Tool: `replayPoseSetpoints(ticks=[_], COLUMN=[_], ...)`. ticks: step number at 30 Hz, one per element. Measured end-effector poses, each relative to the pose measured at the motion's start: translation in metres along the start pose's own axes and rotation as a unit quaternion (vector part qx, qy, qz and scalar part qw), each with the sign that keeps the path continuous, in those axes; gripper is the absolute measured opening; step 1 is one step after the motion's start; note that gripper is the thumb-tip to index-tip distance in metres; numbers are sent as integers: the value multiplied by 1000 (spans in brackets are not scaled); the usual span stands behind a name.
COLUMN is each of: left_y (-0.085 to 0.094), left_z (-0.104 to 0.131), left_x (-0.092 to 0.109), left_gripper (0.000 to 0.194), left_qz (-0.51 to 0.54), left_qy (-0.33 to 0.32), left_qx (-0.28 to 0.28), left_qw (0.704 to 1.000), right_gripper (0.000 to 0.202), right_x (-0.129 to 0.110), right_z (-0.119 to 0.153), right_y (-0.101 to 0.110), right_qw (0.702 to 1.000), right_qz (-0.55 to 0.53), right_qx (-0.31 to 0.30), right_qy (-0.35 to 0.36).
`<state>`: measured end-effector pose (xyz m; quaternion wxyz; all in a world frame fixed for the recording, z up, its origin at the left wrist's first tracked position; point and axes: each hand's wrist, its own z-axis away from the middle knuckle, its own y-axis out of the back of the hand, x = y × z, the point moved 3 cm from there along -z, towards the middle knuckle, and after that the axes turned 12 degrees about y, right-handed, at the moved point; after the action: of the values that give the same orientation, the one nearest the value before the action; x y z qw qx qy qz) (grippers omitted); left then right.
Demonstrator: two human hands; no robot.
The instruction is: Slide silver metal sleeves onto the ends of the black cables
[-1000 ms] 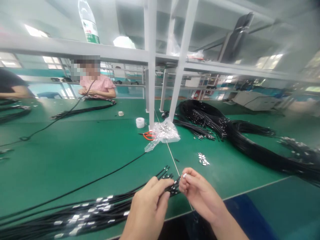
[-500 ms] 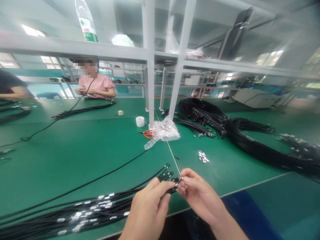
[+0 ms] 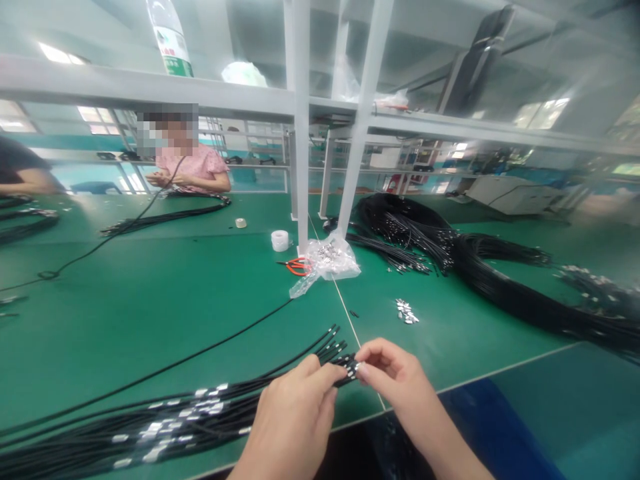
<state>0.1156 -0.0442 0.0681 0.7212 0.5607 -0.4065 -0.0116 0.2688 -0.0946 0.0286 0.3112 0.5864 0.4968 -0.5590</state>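
Black cables (image 3: 240, 389) with silvery-white sleeves near their ends run in a bundle from the lower left. My left hand (image 3: 295, 407) is closed around cable ends, thumb and forefinger pressed together. My right hand (image 3: 395, 373) meets it from the right, its thumb and forefinger pinching a small silvery piece (image 3: 359, 367) at a cable's end. Whether that piece sits on the cable I cannot tell. Beyond my right hand lies a small pile of silvery metal pieces (image 3: 407, 312) on the green table.
A clear bag (image 3: 340, 259) of metal pieces, orange-handled pliers (image 3: 296, 267) and a white tape roll (image 3: 280, 241) lie by the shelf posts. Large black cable coils (image 3: 480, 280) cover the right side. Across the table a person in pink (image 3: 195, 170) handles cables.
My right hand has shifted slightly left and its thumb tip has closed in on the cable ends beside my left fingers. My left hand has moved slightly left, still holding the cables.
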Motion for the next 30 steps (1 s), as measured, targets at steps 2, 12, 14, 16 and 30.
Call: replayPoseSetpoints(ticks=[2, 12, 14, 16, 30], left_y=[1, 2, 1, -1, 45], left_z=[-3, -19, -20, -23, -4], left_x=[1, -9, -11, -12, -43], left_gripper=[32, 20, 21, 16, 3], left_qz=[36, 204, 215, 211, -75], left_qy=[-8, 12, 12, 17, 21], left_qx=[-23, -85, -83, -92, -98], left_qw=[999, 975, 973, 973, 992], right_gripper=[10, 11, 13, 12, 24], right_x=[2, 12, 10, 8, 8], right_z=[2, 4, 3, 2, -5], right_y=[-6, -16, -14, -13, 1], right_qw=[999, 996, 997, 999, 987], right_qz=[-28, -36, -21, -5, 159], right_qx=[-33, -73, -65, -45, 21], right_qy=[-22, -34, -18, 0, 18])
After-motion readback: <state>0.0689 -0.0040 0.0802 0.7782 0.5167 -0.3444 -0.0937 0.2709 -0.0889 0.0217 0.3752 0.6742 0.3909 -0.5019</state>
